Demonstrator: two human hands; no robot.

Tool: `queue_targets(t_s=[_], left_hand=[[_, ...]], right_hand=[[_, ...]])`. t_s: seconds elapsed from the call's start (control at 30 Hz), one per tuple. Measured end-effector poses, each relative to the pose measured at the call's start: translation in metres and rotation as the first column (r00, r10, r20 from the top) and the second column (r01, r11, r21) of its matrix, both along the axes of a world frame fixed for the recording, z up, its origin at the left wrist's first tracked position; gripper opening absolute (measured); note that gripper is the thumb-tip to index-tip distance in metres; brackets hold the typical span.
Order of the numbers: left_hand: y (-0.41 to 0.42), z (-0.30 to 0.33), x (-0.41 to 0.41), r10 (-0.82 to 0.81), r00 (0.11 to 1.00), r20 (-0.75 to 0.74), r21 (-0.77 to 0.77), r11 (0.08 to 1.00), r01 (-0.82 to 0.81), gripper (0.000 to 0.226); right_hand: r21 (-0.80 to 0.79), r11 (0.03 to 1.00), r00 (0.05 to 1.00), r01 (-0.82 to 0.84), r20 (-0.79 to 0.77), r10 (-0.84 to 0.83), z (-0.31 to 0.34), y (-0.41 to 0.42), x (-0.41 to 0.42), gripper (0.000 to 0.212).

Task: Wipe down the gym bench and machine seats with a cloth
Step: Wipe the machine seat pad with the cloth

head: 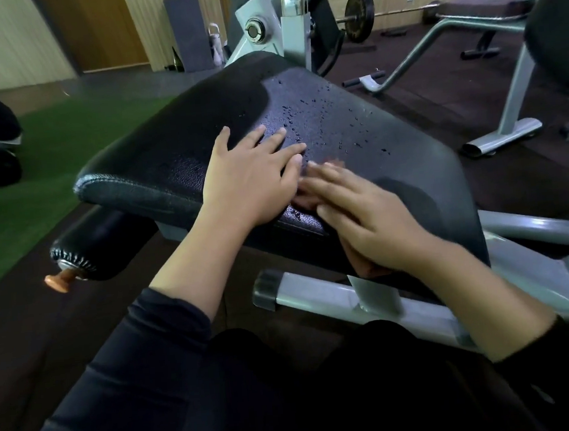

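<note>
Head view looks down on a black padded vinyl machine seat (174, 149) mounted on a grey metal frame (321, 298). The left hand (252, 180) lies flat on the pad, fingers straight and spread, holding nothing. Just beside it, toward the near edge, the right hand (365, 215) presses down with straight fingers on what looks like a reddish-brown cloth (304, 198) — only slivers of it show under the palm and at the seat's front edge, and motion blur keeps me from telling how it is folded. Beyond both hands' fingertips, clear water droplets (305, 117) bead over the far half of the seat, so that part appears not yet wiped.

Judging from this, the wipe is in progress with most of the wet patch ahead. The risks seem plain: the cloth sits partly over the near edge, and a stroke with flat fingers rather than a grip could let it slide out and drop to the dark rubber floor (28, 327). The left hand rests on slick, damp vinyl, so leaning weight on it could make it skid. A small cloth may also just push droplets toward the far rim — leaving streaks.
</note>
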State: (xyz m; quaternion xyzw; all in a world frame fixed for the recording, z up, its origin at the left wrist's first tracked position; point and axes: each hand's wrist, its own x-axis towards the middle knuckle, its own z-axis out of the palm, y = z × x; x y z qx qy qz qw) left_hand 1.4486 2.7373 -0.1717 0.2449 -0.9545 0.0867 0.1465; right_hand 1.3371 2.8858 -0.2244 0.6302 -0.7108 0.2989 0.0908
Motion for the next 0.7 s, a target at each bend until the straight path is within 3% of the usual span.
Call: queue_targets(t_s=[0.13,0.23,0.4,0.57,0.7], left_hand=[[0.000,-0.001,0.001,0.004,1.000,0.014,-0.003,1.000,-0.004,0.047],[0.000,-0.002,0.001,0.006,1.000,0.016,-0.008,1.000,-0.006,0.047],[0.001,-0.002,0.000,0.013,1.000,0.021,-0.017,1.000,-0.013,0.047],[0.000,-0.001,0.000,0.018,1.000,0.016,-0.002,1.000,-0.018,0.046],[-0.001,-0.001,-0.001,0.021,0.999,0.029,-0.009,1.000,-0.021,0.046]], right_hand=[[0.028,0.984,0.978,-0.176,-0.105,0.178,-0.011,0.041,-0.001,0.041],[0.023,0.977,0.977,-0.213,0.034,0.212,-0.018,0.060,-0.034,0.039],[0.003,0.996,0.980,-0.094,0.176,0.092,-0.009,0.032,-0.057,0.044],[0.003,0.999,0.997,-0.053,0.051,0.053,0.002,0.000,-0.010,0.046],[0.058,0.976,0.969,-0.210,-0.119,0.215,-0.006,0.032,0.001,0.041]])
